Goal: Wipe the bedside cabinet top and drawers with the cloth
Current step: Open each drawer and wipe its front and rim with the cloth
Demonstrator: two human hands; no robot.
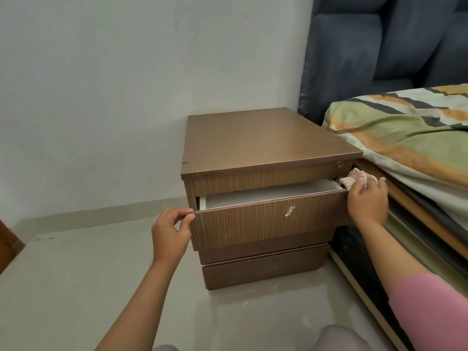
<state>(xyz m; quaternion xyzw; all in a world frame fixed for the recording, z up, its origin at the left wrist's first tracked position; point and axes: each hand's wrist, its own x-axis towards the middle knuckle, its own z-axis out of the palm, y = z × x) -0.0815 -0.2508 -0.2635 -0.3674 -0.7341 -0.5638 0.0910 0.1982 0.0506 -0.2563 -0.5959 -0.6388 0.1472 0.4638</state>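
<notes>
Left hand (pixel 170 233) pinches the left top corner of the pulled-out drawer (pixel 268 220), thumb and curled fingers closed on the thin front edge. Right hand (pixel 367 202) curls round a pale striped cloth (pixel 355 179) at the drawer's right top corner, pressed against the edge there; a pink sleeve (pixel 430 307) covers the upper arm. No readable writing or brand anywhere; a small round lock (pixel 338 164) sits on the top drawer front, a whitish scuff (pixel 290 211) on the open drawer's face. Bedside cabinet (pixel 260 145): brown wood-grain, top bare, back against the pale wall (pixel 126 84). Left of the cabinet, open grey floor (pixel 76 274). Right of the cabinet, the bed (pixel 410 138) with a green-orange patterned cover stands just beside it, leaving only a narrow gap where the right hand works. Dark blue padded headboard (pixel 379 46) behind the cabinet's right rear corner.
</notes>
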